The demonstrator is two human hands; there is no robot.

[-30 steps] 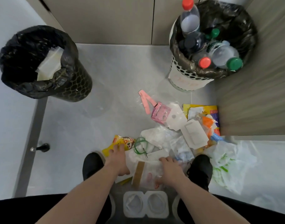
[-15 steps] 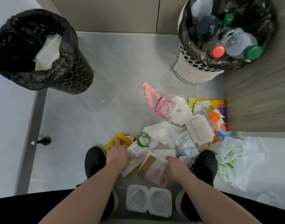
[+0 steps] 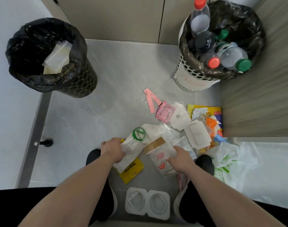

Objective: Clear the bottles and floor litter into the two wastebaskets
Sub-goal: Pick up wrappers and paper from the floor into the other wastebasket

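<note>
Head view, looking down at my two forearms over the floor. My left hand (image 3: 113, 149) has its fingers curled round a bunch of wrappers: a white bag (image 3: 131, 148) with a green ring printed on it, and under it a yellow packet (image 3: 131, 169) that hangs below the fist. My right hand (image 3: 181, 158) pinches the right edge of a clear packet (image 3: 161, 154) with a brown tape strip and red print; thumb on top, the other fingers hidden beneath it, so I cannot tell how they lie.

Beyond the hands lies the remaining litter on the grey floor (image 3: 123, 89): two pink paper strips (image 3: 150, 100), a pink sachet (image 3: 165, 112), two white card trays (image 3: 189, 126) overlapping, a yellow and blue packet (image 3: 213, 112) against the wood panel, and orange scraps (image 3: 211, 124) beside it. A white carrier bag (image 3: 230, 158) with green print lies to the right of my right shoe (image 3: 203, 161). A white twin-cup tray (image 3: 147, 203) sits between my feet, nearest the camera.

The black-lined wastebasket (image 3: 71, 82) stands far left and holds pale sheets of paper (image 3: 58, 58). The white perforated wastebasket (image 3: 187, 71) stands far right in the corner, filled with plastic bottles (image 3: 230, 56) with red and green caps; one red-capped bottle (image 3: 199, 18) stands upright above its rim. A black door stop (image 3: 44, 142) sits by the left floor edge.
</note>
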